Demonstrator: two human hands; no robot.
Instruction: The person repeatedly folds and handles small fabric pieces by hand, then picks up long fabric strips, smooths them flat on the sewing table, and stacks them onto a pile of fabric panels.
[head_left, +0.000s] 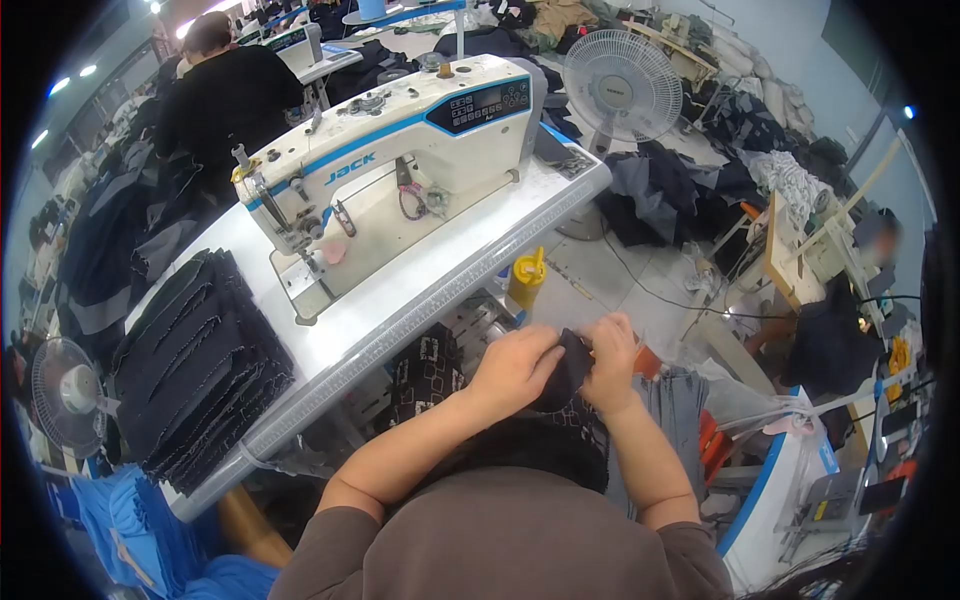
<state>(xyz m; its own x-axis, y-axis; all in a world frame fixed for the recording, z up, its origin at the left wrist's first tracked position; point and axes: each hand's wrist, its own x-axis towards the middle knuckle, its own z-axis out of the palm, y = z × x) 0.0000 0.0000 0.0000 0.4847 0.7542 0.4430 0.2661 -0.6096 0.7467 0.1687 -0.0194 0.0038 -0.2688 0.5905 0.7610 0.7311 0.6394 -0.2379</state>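
A small piece of dark fabric (568, 372) is held up between my two hands, over my lap. My left hand (518, 368) pinches its left edge, with thumb and fingers pressed together. On the other side, my right hand (608, 362) grips the upper right edge. Beyond my hands, on the white table (420, 318), stands a white and blue sewing machine (390, 150). Stacked dark fabric pieces (205, 360) lie at the table's left end.
A yellow bottle (526, 280) stands just past my hands, beside the table edge. Grey fabric (672, 430) hangs to my right. Blue fabric (135, 530) lies at lower left. A fan (622, 88) stands behind the table. Another person (230, 95) sits at upper left.
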